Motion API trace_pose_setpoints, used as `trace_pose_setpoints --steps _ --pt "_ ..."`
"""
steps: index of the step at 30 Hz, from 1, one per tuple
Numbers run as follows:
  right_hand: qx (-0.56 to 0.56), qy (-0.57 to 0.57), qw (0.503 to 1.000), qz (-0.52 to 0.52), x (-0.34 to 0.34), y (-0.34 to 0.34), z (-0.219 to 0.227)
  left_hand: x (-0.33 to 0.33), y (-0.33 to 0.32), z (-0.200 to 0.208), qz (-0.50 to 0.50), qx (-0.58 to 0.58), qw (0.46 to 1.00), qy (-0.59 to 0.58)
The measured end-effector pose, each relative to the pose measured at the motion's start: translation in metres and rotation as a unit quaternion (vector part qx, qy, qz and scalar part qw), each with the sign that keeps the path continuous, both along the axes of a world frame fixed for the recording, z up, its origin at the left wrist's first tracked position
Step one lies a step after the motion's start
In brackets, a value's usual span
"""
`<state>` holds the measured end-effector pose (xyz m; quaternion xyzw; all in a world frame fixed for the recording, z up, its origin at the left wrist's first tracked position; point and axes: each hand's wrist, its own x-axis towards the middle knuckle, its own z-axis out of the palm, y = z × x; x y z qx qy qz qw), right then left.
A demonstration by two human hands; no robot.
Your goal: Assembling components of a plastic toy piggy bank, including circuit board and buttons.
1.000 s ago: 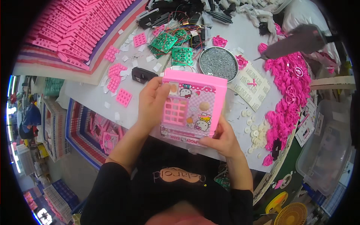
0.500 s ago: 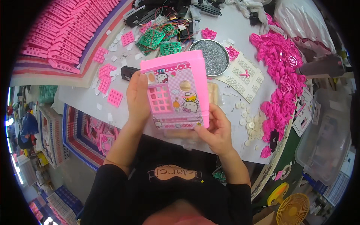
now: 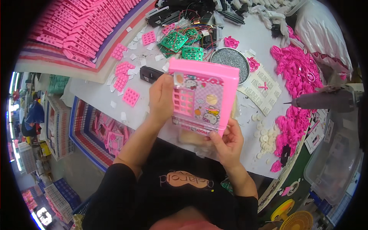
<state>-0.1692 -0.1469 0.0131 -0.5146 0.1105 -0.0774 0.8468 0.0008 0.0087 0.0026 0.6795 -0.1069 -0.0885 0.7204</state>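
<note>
Between both hands I hold a pink plastic money box casing (image 3: 202, 102), tilted, its printed face with cartoon cats and a square grid of holes toward me. My left hand (image 3: 161, 97) grips its left edge, thumb near the upper corner. At the lower right corner my right hand (image 3: 229, 143) pinches the edge between thumb and fingers; some of its fingertips are hidden behind the casing. A black rectangular part (image 3: 150, 74) lies just beyond my left hand. Partly covered by the casing, a round bowl (image 3: 248, 71) holds many small grey screws (image 3: 230, 60).
Pink rubber keypads (image 3: 131, 97) and wired green circuit boards (image 3: 174, 40) lie beyond the casing. Stacked pink shells (image 3: 73, 34) fill the far left. At right are pink rings (image 3: 293, 69), white discs (image 3: 267, 138) and an electric screwdriver (image 3: 324, 101), its bit pointing left.
The whole view has shifted, so the table's things sit farther right. The casing has turned slightly clockwise, still in both hands. The screwdriver at right shows more, bit included.
</note>
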Motion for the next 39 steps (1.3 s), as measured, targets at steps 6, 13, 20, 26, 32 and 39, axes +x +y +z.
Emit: trace_pose_setpoints --steps 6,13,20,26,32,39 --pt "0.016 0.022 0.998 -0.054 0.004 -0.012 0.01 -0.02 0.012 -0.011 -0.03 0.073 0.997 -0.019" --pt "0.058 0.073 0.996 -0.012 -0.003 -0.018 -0.003 -0.022 0.039 -0.02 -0.143 0.174 0.962 -0.153" --pt "-0.258 0.011 0.966 -0.023 0.014 -0.051 0.001 0.016 0.037 0.023 -0.227 -0.044 0.969 -0.084" --pt "-0.58 -0.157 0.799 0.009 0.055 -0.112 -0.018 0.01 0.024 0.021 -0.326 0.162 0.799 -0.479" --pt "-0.666 -0.115 0.733 0.075 0.013 -0.083 -0.01 -0.024 0.041 -0.014 -0.37 0.161 0.804 -0.435" --pt "-0.677 -0.08 0.729 0.068 0.015 -0.074 -0.022 -0.007 0.04 -0.001 -0.453 0.208 0.794 -0.349"
